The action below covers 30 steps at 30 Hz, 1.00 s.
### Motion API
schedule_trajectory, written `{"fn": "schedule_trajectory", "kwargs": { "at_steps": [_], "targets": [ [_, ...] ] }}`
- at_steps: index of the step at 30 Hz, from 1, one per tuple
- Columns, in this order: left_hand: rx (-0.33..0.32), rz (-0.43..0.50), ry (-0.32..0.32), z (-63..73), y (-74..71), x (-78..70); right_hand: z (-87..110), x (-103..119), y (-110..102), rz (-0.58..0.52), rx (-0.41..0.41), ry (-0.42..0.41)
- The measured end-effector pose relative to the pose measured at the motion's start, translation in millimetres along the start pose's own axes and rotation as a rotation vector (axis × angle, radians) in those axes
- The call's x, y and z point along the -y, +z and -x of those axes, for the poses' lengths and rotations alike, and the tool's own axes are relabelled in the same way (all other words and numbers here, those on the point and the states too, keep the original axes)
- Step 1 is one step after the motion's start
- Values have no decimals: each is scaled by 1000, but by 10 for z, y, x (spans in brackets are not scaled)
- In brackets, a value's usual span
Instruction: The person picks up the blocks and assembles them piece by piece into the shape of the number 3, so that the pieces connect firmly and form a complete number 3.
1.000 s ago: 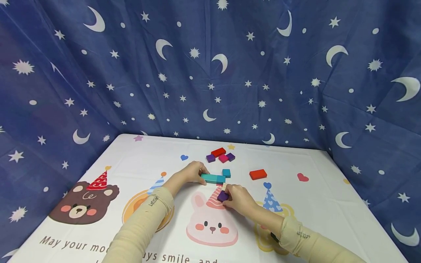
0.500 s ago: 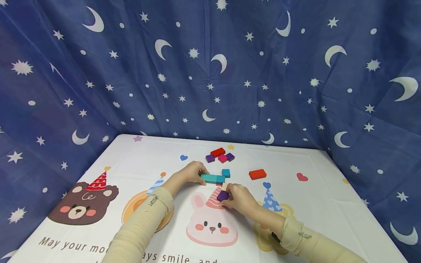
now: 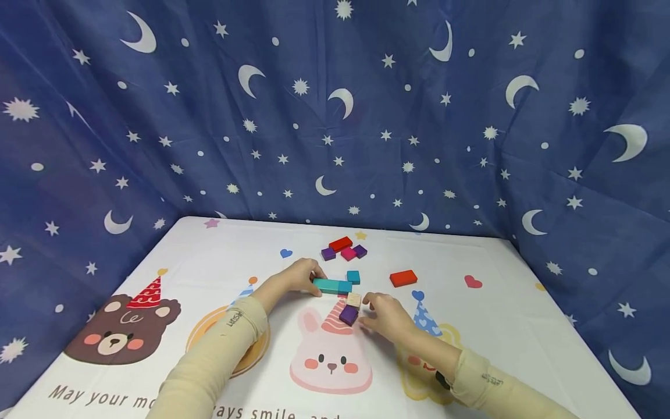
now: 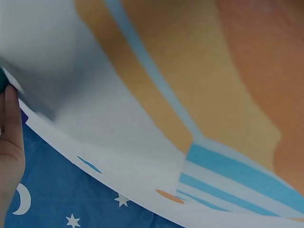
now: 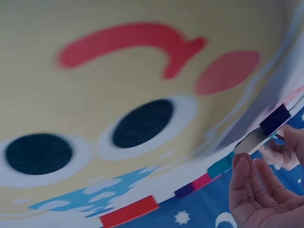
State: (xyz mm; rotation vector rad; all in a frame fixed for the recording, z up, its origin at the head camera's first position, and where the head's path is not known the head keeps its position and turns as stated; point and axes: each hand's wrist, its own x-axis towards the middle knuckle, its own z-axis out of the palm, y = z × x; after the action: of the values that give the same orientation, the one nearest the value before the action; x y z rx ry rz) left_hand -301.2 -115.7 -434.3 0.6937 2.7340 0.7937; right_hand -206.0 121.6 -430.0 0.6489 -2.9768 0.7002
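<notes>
In the head view my left hand [image 3: 302,274] grips the left end of a long turquoise block [image 3: 327,286], thumb in front and fingers behind. A blue block [image 3: 345,287] sits against its right end. Just in front lie a natural-wood block [image 3: 353,299] and a dark purple block [image 3: 348,315], their corners close together. My right hand [image 3: 388,315] is just right of these two, fingers loosely bent and holding nothing. The right wrist view shows the purple block [image 5: 275,118] and wood block [image 5: 251,142] beside the right hand [image 5: 261,194].
Behind the turquoise block lies a small blue block [image 3: 353,277]. Farther back, a red block [image 3: 341,244], a pink block [image 3: 348,254] and two purple blocks are grouped. Another red block [image 3: 403,278] lies to the right. A starry curtain [image 3: 335,116] hangs behind the printed tablecloth [image 3: 251,238].
My right hand has let go of the wood and purple blocks and drawn slightly right, baring both. The left hand keeps its grip. The head view has shifted a little.
</notes>
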Motion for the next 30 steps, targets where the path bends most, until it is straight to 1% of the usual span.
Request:
{"fn": "schedule_trajectory", "kwargs": {
  "at_steps": [4, 6, 8, 11, 13, 15, 18, 20, 24, 28, 30],
  "targets": [
    [18, -2, 2, -4, 2, 3, 12, -63, -39, 12, -15, 25],
    [26, -11, 2, -1, -9, -1, 5, -98, -65, 10, -21, 18],
    [38, -29, 19, 9, -23, -4, -2, -128, -93, 9, -19, 18],
    [62, -40, 62, 31, -55, -5, -8, -181, -116, 41, -20, 3],
    [78, -25, 86, 45, -77, -7, -7, -219, -127, 71, -18, -5],
    [91, -2, 88, 57, -97, -14, -10, -262, -148, 98, -15, -24],
    [87, 14, 85, 59, -119, -36, -26, -344, -220, 117, 8, -66],
    [65, 23, 88, 48, -128, -60, -47, -412, -293, 123, 31, -103],
    [-15, 47, 114, 1, -145, -131, -104, -560, -446, 158, 62, -174],
    [-88, 37, 128, -68, -148, -201, -140, -678, -528, 209, 42, -238],
    [-126, 18, 135, -107, -135, -223, -147, -720, -531, 228, 23, -248]
  ]
}}
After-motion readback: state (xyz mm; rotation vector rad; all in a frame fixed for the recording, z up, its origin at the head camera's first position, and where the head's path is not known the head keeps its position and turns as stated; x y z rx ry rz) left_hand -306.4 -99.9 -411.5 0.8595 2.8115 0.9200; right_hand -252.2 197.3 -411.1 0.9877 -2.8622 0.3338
